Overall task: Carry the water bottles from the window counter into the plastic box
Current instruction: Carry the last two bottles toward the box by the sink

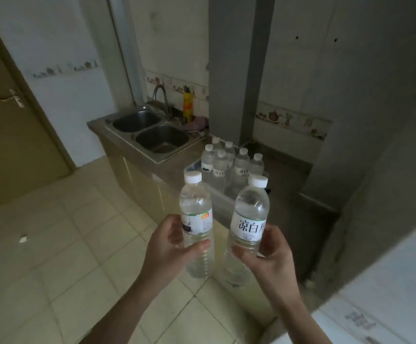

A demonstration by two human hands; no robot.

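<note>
The box [220, 207] lies straight ahead of both hands and a little beyond them, on the low surface [291, 170] right of the sink [152, 132], with six capped bottles [229, 165] already standing upright in it. The left hand [167, 247] has its fingers [197, 247] curled shut round the lower half of one bottle [197, 219]; the right hand [269, 254] is closed the same way on a second bottle [250, 219]. Both are held nearly upright, caps up, the right one tilted slightly, so their long axes already match the standing bottles. The right hand looks a shade nearer the box's free near corner, though the open space inside is hard to judge. The room is a tiled kitchen: pale floor tiles [77, 232], a brown door [8, 135] on the left, a grey column [239, 70] behind the box.
</note>
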